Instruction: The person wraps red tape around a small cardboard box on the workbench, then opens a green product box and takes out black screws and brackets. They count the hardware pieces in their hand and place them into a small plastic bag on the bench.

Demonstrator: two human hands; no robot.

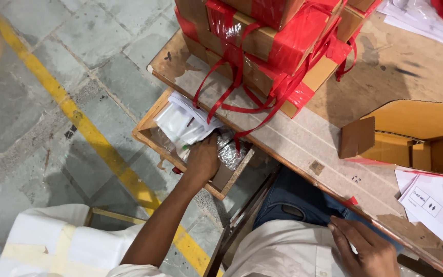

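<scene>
Currently, the head view looks down on a seated person at a workbench.

Left hand: the left hand (202,160) reaches down into a shallow wooden drawer (147,134) pulled out from under the table edge. Its fingers are curled around a bundle of clear plastic packets (183,123) with white contents, gripping the bundle at its lower end.

Packets, position: the bundle lies inside the drawer, partly under the table's front edge, with crinkled clear wrapping (230,154) just beside the hand on its right.

Right hand: the right hand (363,249) rests at the near edge of the table, close to the person's lap, palm down. Its fingers are loosely spread and hold nothing.

Table: the wooden table (303,141) has a worn, stained top.

Boxes: a stack of cardboard boxes (278,41) sealed with red tape stands on the table's far part; loose red ribbon loops (221,92) hang from the stack over the table edge, above the drawer.

Open carton: an open cardboard carton (416,136) lies on its side at the right of the table, well apart from both hands.

Paper: white printed sheets (429,202) lie beside the carton, near the right hand.

Floor: grey stone tiles carry a yellow painted line (85,128) running diagonally, left of the drawer.

Foreground: a white wrapped parcel (52,241) with pale tape sits at the lower left, below the left forearm.
</scene>
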